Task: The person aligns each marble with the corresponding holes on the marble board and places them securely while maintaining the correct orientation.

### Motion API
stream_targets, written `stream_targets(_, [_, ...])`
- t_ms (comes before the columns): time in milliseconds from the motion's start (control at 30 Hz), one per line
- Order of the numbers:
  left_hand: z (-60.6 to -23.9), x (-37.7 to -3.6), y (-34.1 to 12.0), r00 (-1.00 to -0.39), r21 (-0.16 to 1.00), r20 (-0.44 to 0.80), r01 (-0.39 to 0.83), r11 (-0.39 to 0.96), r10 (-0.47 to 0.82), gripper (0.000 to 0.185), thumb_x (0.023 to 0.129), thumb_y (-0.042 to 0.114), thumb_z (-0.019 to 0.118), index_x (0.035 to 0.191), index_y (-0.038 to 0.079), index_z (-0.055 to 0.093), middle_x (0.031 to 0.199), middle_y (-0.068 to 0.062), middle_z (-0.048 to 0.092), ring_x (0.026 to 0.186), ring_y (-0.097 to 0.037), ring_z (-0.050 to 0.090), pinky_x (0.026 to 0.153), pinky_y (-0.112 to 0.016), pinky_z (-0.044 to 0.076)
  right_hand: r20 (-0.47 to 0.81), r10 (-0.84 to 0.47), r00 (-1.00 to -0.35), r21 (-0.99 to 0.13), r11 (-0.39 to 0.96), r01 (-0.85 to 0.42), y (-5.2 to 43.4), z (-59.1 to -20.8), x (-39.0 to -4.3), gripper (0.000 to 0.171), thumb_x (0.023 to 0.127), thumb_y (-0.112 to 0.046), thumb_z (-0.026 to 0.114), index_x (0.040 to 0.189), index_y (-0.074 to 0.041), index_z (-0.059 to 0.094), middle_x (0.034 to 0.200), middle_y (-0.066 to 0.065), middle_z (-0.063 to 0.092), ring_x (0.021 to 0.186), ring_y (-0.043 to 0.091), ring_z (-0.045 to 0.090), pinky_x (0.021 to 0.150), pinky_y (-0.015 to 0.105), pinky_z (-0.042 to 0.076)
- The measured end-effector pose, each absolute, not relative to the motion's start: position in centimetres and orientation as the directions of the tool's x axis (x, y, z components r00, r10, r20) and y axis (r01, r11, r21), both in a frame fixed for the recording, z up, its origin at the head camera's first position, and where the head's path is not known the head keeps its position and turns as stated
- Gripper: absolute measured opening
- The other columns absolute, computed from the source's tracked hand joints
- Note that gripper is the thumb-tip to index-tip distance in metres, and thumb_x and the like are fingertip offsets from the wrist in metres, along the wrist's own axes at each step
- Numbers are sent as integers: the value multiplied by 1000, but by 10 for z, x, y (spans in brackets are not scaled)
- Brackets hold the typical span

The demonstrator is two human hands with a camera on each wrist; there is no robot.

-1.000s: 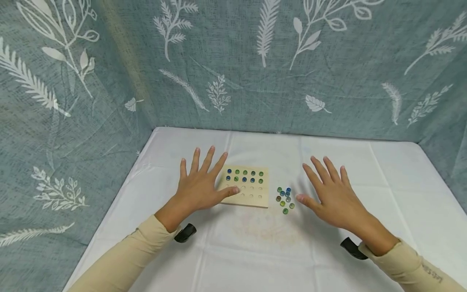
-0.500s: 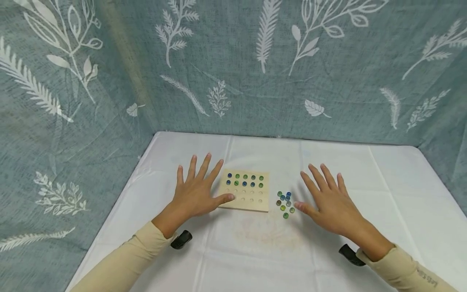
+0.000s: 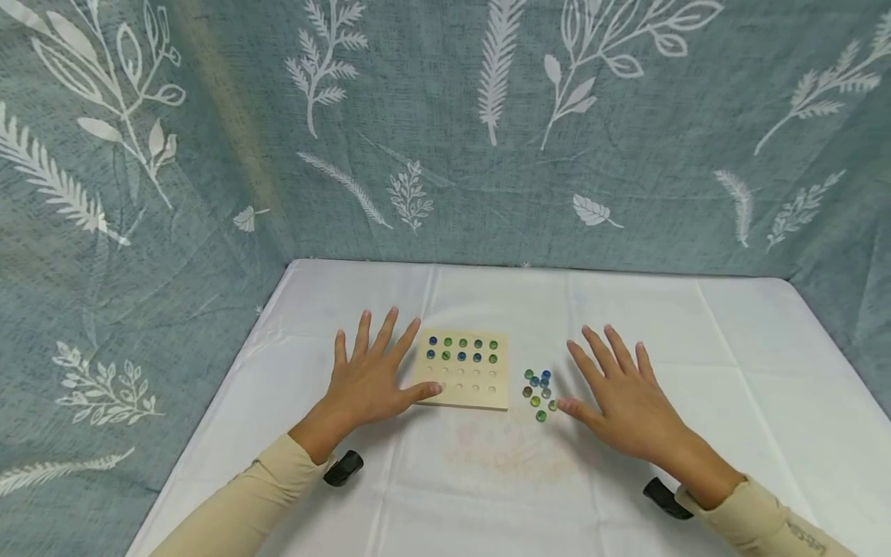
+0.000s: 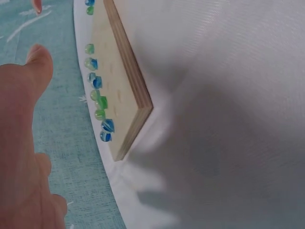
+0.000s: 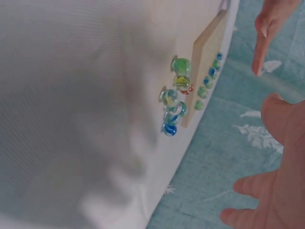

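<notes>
A pale wooden board (image 3: pixel 465 398) with rows of round hollows lies on the white-covered table. Blue and green marbles (image 3: pixel 462 357) fill its two far rows; the two near rows show bare hollows. Just right of the board, a loose cluster of marbles (image 3: pixel 535 401) rests on the cloth. My left hand (image 3: pixel 365 391), fingers spread, hovers at the board's left side, its thumb over the near left corner in the head view. My right hand (image 3: pixel 629 406) is spread above the cloth to the right of the loose marbles, thumb pointing at them. Neither hand holds anything.
White cloth (image 3: pixel 487 510) covers the table, with a faint reddish stain in front of the board. A teal curtain (image 3: pixel 445 155) with white leaf prints hangs behind the table and along its sides. Each wrist carries a black device (image 3: pixel 344 469).
The head view has shifted slightly, so everything sits a little lower in it. My left hand has drawn back slightly toward the left. Board and marbles have stayed as they were.
</notes>
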State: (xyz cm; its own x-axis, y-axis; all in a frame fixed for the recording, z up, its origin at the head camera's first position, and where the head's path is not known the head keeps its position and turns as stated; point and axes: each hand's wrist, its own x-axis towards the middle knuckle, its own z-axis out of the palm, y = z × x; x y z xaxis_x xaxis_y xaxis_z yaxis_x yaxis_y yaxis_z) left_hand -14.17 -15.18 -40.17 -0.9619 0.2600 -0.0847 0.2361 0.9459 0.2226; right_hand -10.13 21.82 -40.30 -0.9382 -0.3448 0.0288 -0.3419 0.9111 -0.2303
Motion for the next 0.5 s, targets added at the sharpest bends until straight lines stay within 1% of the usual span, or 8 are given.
stream_targets(233, [-409, -144, -156, -960, 217, -83, 246, 945, 269, 104, 88, 80, 59, 169, 30, 18, 178, -8, 4, 163, -46, -7, 122, -77, 1, 25, -348, -937, -238, 908, -343, 218, -409, -102, 82, 101, -60, 58, 165, -15, 32, 175, 17, 17, 162, 46, 8, 122, 76, 6])
stream_targets(500, [-412, -148, -158, -954, 213, -111, 249, 945, 277, 103, 89, 79, 59, 169, 30, 15, 178, -9, 3, 163, -48, -5, 122, -78, 1, 32, -354, -935, -249, 903, -350, 218, -412, -100, 80, 101, -58, 59, 163, -14, 36, 174, 18, 20, 162, 46, 10, 122, 77, 8])
